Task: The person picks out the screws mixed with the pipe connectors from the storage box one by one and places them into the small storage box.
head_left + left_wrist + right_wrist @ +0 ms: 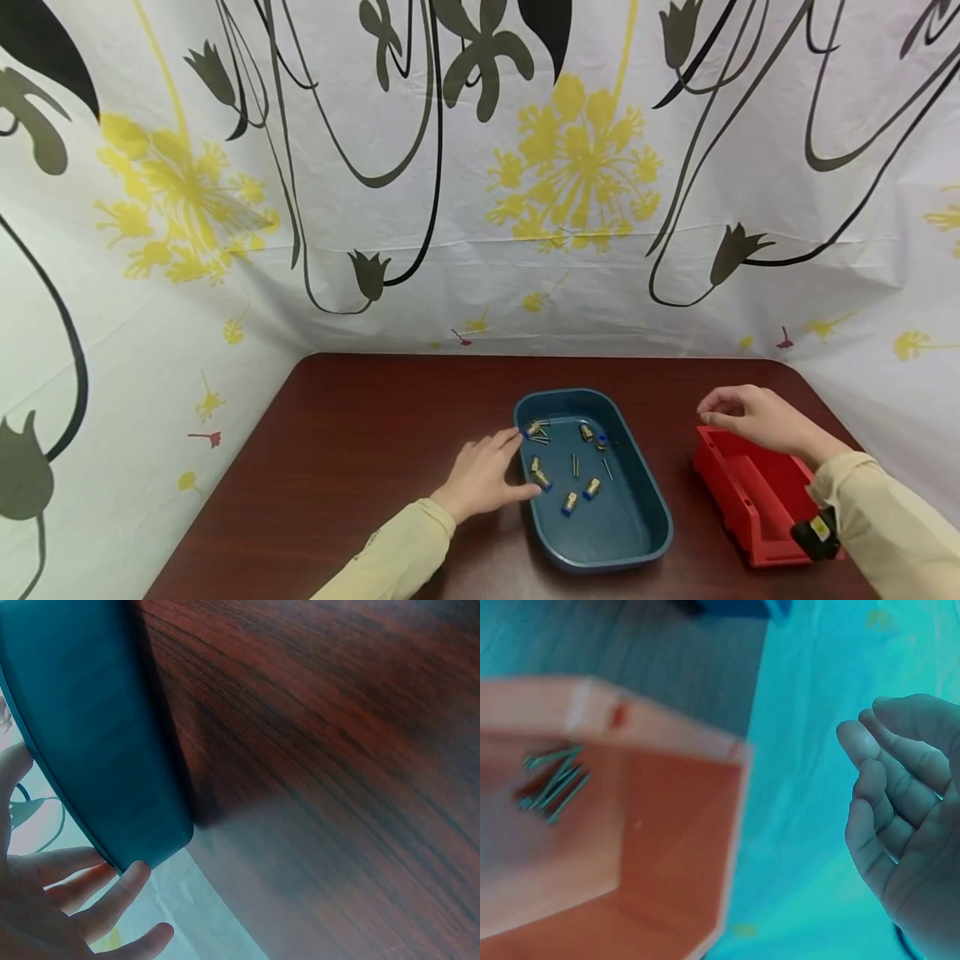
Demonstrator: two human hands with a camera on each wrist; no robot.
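My left hand rests at the left side of a blue tray, fingers spread along its rim. In the left wrist view the fingertips are at the tray's rim and end. Inside the tray lie several brass fittings with blue collars and several thin screws. My right hand hovers over the far end of a red bin. Its fingers are loosely bent, and the right wrist view shows nothing between them. Several screws lie together on the bin's floor.
Both containers stand on a dark red-brown wooden table, the bin to the right of the tray. A white cloth with yellow and grey plant prints hangs behind the table. A black wrist camera sits at the right sleeve.
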